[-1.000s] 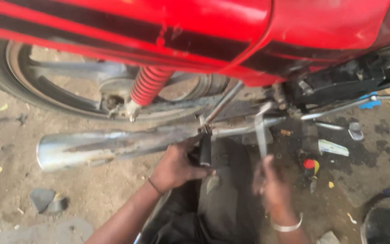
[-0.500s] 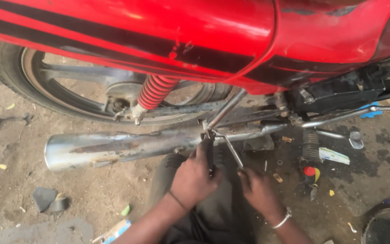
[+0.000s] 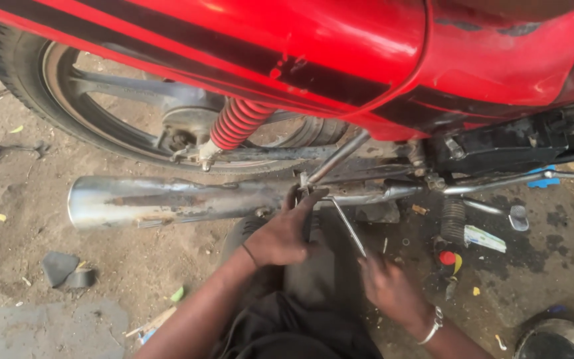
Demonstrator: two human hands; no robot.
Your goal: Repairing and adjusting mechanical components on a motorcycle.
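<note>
Your left hand [image 3: 280,233] sits just below the chrome exhaust pipe [image 3: 167,199] of the red motorcycle [image 3: 340,60], fingers curled up against the small bracket [image 3: 303,183] where a slanted metal stay meets the pipe; the fingers look closed around something there, but what they pinch is hidden behind the knuckles, so you cannot tell exactly what they hold. Your right hand [image 3: 390,286] is nearer to you and to the right, fingers wrapped together on the lower end of a thin metal rod tool [image 3: 348,226]. That tool is the piece to watch: its long axis runs on a diagonal, from your right hand up and to the left, with its far tip ending just beside the bracket and your left fingertips. So the working point lies up-left of the right hand and directly at the left hand, which is the nearer of the 2. The pipe itself lies left to right across the scene, with its open end at the left. On the dirt floor [image 3: 101,279] to the right of the tool lie a black ribbed rubber piece [image 3: 453,219], a small red cap [image 3: 447,258] and scattered bits.
</note>
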